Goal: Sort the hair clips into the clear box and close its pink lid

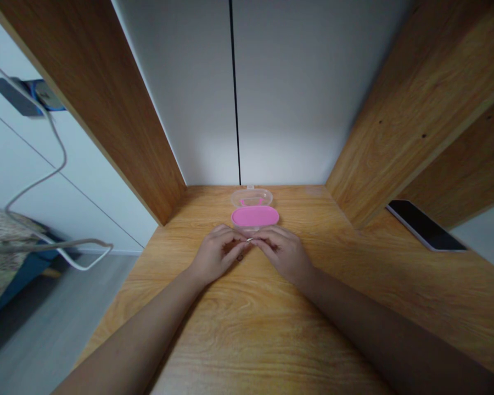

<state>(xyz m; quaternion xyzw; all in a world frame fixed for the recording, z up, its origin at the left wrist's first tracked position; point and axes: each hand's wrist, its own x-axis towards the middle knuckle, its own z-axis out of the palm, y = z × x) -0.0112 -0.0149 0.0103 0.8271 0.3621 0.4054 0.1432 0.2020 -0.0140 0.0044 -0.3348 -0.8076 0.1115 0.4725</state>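
My left hand (218,252) and my right hand (285,253) meet fingertip to fingertip above the wooden tabletop. Both are closed in a pinch on a small pale, shiny piece (250,240), too small to name. A tiny dark reddish loop-like thing (240,257) shows just below my left fingertips; whether it joins the pale piece I cannot tell. Right behind the fingers stands an oval case with a pink inner cover (255,216). Its clear plastic lid (251,197) is tipped back on the far side, and my fingers partly hide the case's front.
A dark-screened phone (426,225) lies at the right, by a wooden panel (395,131). Another wooden panel (107,104) rises at the left, and a pale wall (280,93) closes off the back. A white cable (60,148) hangs beyond the table's left edge.
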